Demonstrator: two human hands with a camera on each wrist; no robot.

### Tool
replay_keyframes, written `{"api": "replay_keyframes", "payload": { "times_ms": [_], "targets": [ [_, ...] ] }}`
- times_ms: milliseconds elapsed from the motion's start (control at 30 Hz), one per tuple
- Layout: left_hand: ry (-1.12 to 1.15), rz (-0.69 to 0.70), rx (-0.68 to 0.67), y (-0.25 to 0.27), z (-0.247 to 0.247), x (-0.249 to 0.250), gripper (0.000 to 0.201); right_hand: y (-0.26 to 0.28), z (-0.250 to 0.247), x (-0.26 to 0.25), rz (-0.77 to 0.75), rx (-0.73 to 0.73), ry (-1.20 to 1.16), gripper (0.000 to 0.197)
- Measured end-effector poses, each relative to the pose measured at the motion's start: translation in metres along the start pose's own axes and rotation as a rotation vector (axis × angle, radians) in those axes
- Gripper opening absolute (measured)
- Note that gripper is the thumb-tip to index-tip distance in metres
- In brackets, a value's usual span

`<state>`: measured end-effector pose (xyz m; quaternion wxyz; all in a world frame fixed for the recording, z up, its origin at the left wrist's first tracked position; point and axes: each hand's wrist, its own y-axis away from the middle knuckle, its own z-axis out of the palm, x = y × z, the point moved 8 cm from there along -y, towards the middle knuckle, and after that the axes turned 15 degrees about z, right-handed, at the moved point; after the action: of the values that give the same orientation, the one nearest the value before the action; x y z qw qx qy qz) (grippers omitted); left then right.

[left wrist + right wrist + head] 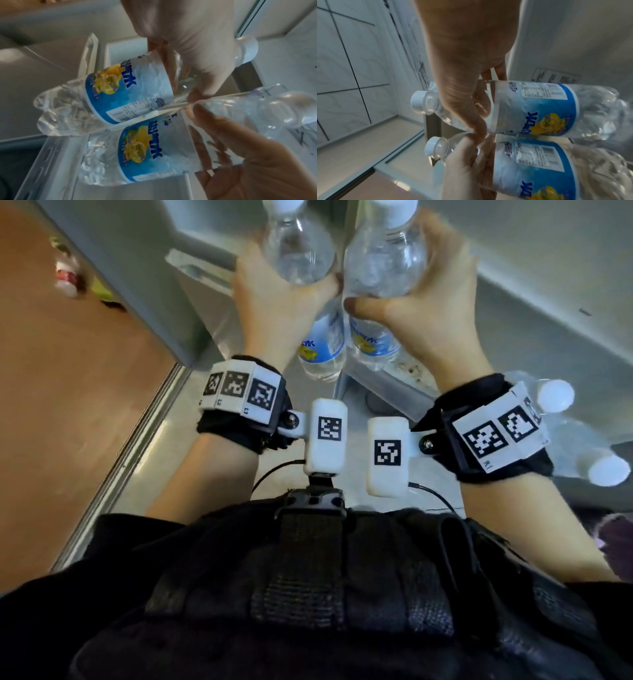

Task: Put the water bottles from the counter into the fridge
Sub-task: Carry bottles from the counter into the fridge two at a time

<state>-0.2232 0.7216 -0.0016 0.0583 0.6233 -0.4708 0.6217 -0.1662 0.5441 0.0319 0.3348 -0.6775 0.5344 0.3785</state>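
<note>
Two bottles, one in each of my hands, side by side in front of the fridge

My left bottle (301,251) and my right bottle (383,258) stand almost straight up, caps toward 12 o'clock and bottoms toward 6 o'clock in the head view, and they touch or nearly touch in the middle. My left hand (274,302) wraps around the clear part of its bottle, just above the blue label, from the 9 o'clock side. My right hand (424,299) wraps around its bottle the same way from the 3 o'clock side. Both grips are tight on the bottles. The grey fridge (513,285) lies past them toward 12 o'clock, and I think both hands are about as near to it. More bottles (582,446) wait on the counter at about 4 o'clock, by my right wrist.
</note>
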Motion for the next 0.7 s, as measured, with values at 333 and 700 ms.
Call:
{"api": "replay_keyframes", "payload": {
  "times_ms": [333,700],
  "targets": [
    [0.319,0.2,-0.293,-0.013,0.079,0.014,0.064,0.021,-0.048,0.031,0.046,0.355,-0.026,0.054],
    [0.327,0.319,-0.48,0.027,0.142,0.004,0.048,0.043,-0.043,0.109,0.193,0.524,-0.103,0.062]
  ]
}}
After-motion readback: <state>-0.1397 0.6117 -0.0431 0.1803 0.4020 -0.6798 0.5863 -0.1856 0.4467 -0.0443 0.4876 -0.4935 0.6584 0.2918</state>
